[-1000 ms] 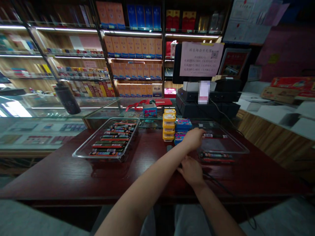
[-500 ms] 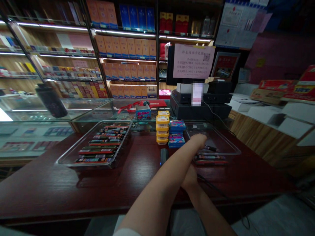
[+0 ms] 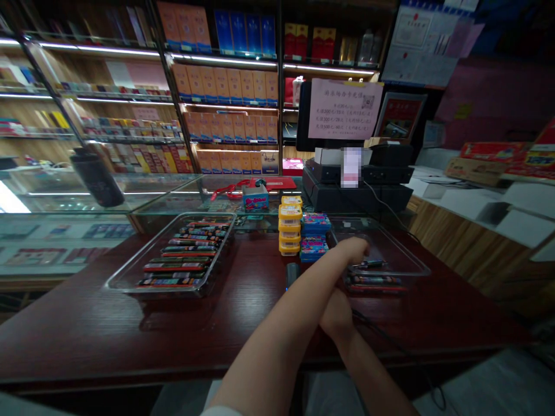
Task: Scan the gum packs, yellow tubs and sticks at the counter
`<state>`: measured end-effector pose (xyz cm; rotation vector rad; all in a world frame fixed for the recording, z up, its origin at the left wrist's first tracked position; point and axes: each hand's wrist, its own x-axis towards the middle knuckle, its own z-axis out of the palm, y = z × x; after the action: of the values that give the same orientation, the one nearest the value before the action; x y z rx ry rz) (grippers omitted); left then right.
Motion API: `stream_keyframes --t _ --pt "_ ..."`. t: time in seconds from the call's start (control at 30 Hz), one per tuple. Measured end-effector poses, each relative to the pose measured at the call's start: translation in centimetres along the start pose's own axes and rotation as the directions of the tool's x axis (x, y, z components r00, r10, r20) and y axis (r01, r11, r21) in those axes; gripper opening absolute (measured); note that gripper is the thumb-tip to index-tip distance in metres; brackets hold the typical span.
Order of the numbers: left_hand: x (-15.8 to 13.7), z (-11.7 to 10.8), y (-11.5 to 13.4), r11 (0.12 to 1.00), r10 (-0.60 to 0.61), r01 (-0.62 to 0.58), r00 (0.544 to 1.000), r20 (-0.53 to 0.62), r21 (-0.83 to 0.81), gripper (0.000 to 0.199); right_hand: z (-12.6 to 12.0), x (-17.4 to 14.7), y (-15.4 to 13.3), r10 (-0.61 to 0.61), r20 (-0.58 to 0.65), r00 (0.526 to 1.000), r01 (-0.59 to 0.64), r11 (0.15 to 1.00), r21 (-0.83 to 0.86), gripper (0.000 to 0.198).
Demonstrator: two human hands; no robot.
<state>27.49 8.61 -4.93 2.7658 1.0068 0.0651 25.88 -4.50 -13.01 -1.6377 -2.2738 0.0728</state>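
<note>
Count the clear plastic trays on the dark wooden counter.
2. The left tray, nearly full of packaged sticks, sits left of the yellow tins; the right tray, almost bare, lies under the left hand.

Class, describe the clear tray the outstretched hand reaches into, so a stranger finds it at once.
On the dark red wooden counter lie two clear plastic trays. It is the tray below the black cash register, nearly bare with few pens, where the left hand reaches.
</note>
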Motion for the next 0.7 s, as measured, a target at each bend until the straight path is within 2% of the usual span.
stream_keyframes --t 0.07,0.17,0.3,0.4,0.53,0.7 --pt "-1.0 -0.2 -0.3 0.998 0.041 -0.047 0.989 -0.14 -0.042 0.031 -0.3 0.0 -0.4 -0.02 0.015 1.0 0.02 1.0 -0.022 0.021" --pt "-3.5 -0.9 -0.7 0.994 0.041 -0.075 0.936 -0.351 -0.084 0.029 -0.6 -0.2 -0.8 -0.028 0.012 1.0 0.029 0.998 -0.056 0.024" --pt "-8.5 -2.1 -1.5 0.992 -0.005 -0.061 0.853 -0.522 -0.109 0.028 -0.2 -0.5 -0.6 -0.049 -0.056 0.997 0.043 0.993 -0.113 0.04" --pt "-13.1 -2.9 -2.7 0.99 -0.04 -0.044 0.825 -0.564 -0.134 0.023 0.7 -0.7 0.0 -0.072 -0.091 0.993 0.063 0.993 -0.098 0.052" --pt "-20.1 -3.5 -4.9 0.988 -0.084 -0.008 0.801 -0.593 -0.151 0.018 1.5 -1.1 0.6 -0.102 -0.137 0.985 0.09 0.992 -0.089 0.051" --pt "-28.4 -4.5 -8.4 0.976 -0.213 0.141 0.794 -0.57 -0.168 0.021 2.0 -1.3 1.0 -0.12 -0.158 0.98 0.108 0.991 -0.08 0.051"
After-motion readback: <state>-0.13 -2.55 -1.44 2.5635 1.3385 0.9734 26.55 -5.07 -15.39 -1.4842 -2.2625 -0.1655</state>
